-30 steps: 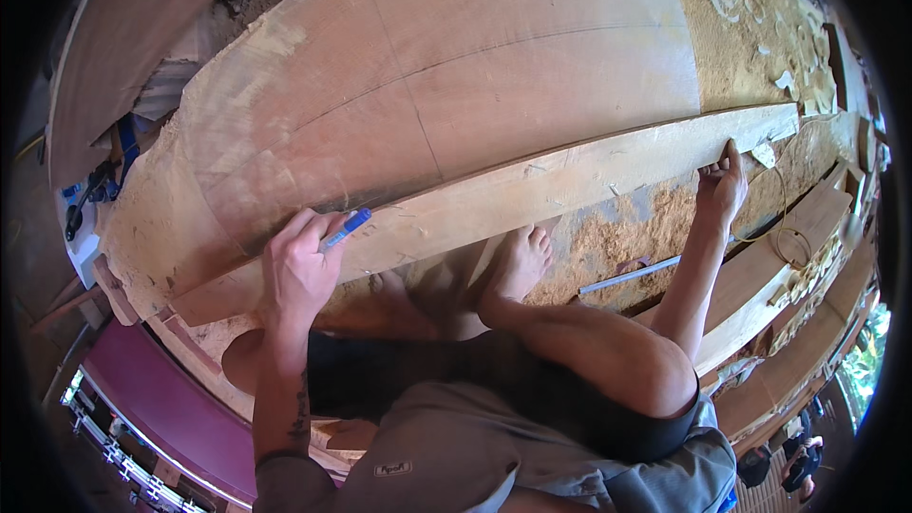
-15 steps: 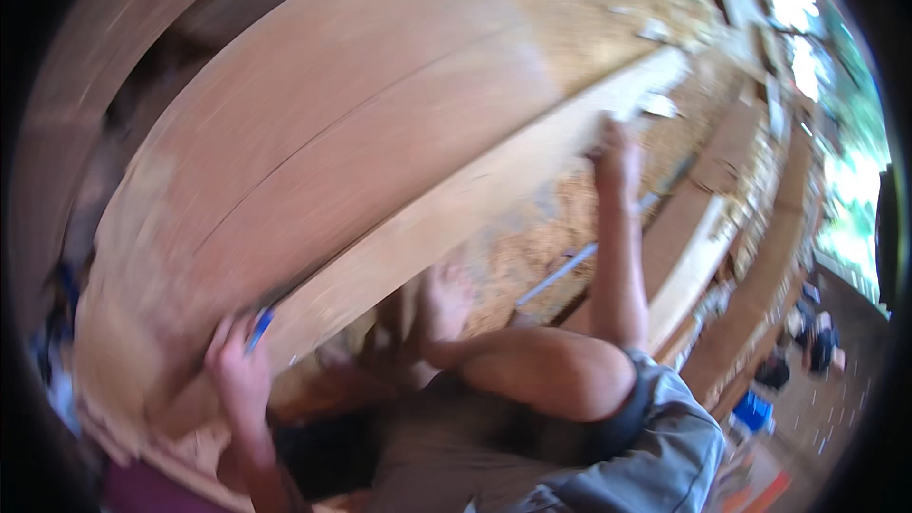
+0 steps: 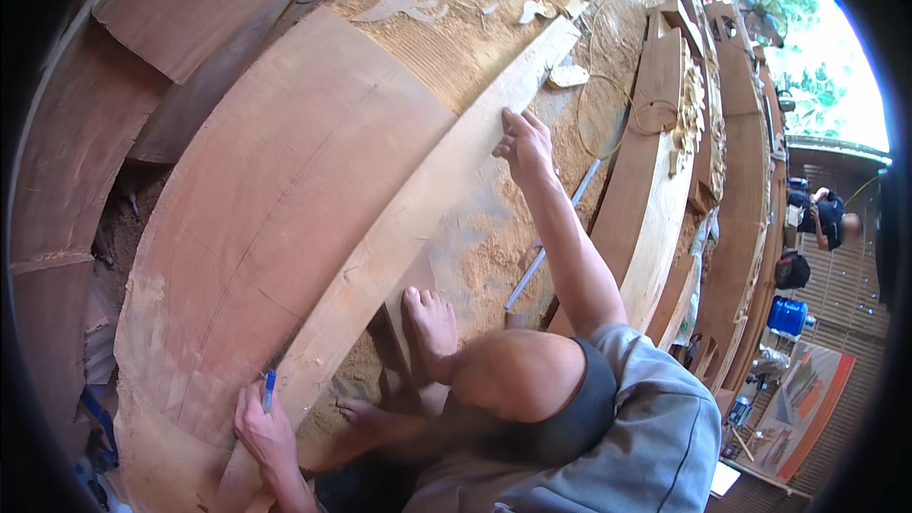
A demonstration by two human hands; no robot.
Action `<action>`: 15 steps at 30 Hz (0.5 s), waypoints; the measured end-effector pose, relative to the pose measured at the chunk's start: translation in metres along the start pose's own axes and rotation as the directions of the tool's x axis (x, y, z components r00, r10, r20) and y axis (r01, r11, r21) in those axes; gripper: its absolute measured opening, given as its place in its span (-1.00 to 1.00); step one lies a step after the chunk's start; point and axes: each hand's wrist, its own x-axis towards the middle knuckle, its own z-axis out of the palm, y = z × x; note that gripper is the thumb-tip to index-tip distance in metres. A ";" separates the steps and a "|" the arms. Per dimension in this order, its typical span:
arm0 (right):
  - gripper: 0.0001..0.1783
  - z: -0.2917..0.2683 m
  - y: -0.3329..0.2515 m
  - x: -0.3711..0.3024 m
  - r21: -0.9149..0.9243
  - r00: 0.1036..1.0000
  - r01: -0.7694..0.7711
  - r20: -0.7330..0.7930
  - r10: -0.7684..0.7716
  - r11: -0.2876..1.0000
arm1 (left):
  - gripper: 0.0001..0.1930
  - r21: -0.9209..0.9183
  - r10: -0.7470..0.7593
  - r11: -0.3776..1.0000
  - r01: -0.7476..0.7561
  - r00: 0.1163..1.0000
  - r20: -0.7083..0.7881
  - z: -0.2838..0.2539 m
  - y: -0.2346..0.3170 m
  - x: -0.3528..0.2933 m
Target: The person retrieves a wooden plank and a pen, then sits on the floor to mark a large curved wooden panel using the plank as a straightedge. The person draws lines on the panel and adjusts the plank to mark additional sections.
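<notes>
A long pale wooden board (image 3: 380, 228) slants across a wide reddish-brown wood panel (image 3: 275, 171) with a curved outer edge. Faint dark lines run along the panel. Between the fingers of my left hand (image 3: 267, 432) is a blue pen (image 3: 270, 390), its lower end close to the board's left edge near the board's near end. Toward the far end, my right hand (image 3: 528, 145) has its curled fingers at the board's right edge, gripping it. My bare foot (image 3: 432, 328) is just right of the board, below my bent knee (image 3: 522, 375).
Sawdust (image 3: 494, 256) and curled wood offcuts (image 3: 408, 6) lie around the panel. A metal bar (image 3: 551, 237), a loop of cord (image 3: 581, 114) and long timber beams (image 3: 646, 161) are to the right. Larger panels (image 3: 66, 142) stand left. Another person (image 3: 826, 218) is at the far right.
The view has turned and sharpened, so the board and panel appear steeper and further left. My left hand still holds the pen by the board; my right hand stays near its far end.
</notes>
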 end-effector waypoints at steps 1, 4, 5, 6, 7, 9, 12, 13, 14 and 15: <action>-0.81 0.020 -0.016 -0.008 0.050 0.992 -0.116 -0.038 0.118 0.992 | -0.80 -0.014 -0.019 1.000 0.019 0.999 -0.042 0.002 -0.003 -0.004; -0.80 0.007 -0.001 0.001 -0.026 0.963 0.265 0.046 -0.264 0.964 | -0.82 0.014 0.006 1.000 -0.005 0.994 -0.107 0.009 0.000 0.000; -0.79 0.003 0.010 0.003 -0.087 0.936 0.351 0.070 -0.346 0.932 | -0.83 0.045 0.007 0.999 -0.002 0.994 -0.112 0.010 0.002 -0.005; -0.78 0.000 0.019 0.005 -0.144 0.899 0.437 0.094 -0.427 0.888 | -0.82 0.059 -0.012 0.998 0.018 0.995 -0.102 0.010 0.005 -0.010; -0.78 0.001 0.021 0.008 -0.195 0.852 0.524 0.120 -0.510 0.829 | -0.81 0.064 -0.028 0.997 0.035 0.994 -0.106 0.010 0.008 -0.011; -0.77 0.001 0.028 0.004 -0.137 0.938 0.345 0.018 -0.346 0.928 | -0.80 0.102 -0.023 0.994 0.036 0.992 -0.122 0.010 0.009 -0.010; -0.75 -0.002 0.027 0.013 -0.120 0.889 0.457 0.080 -0.450 0.881 | -0.79 0.177 0.055 0.984 -0.022 0.981 -0.184 0.014 0.003 -0.006; -0.76 -0.004 0.025 0.011 -0.109 0.879 0.474 0.103 -0.465 0.874 | -0.78 0.187 0.090 0.981 -0.048 0.970 -0.226 0.016 0.002 -0.006; -0.77 -0.009 0.020 0.010 -0.091 0.887 0.457 0.115 -0.447 0.885 | -0.76 0.195 0.126 0.978 -0.075 0.955 -0.267 0.019 0.000 -0.004; -0.78 -0.011 0.016 0.007 -0.079 0.899 0.431 0.122 -0.421 0.899 | -0.72 0.211 0.185 0.969 -0.130 0.945 -0.269 0.022 -0.002 -0.009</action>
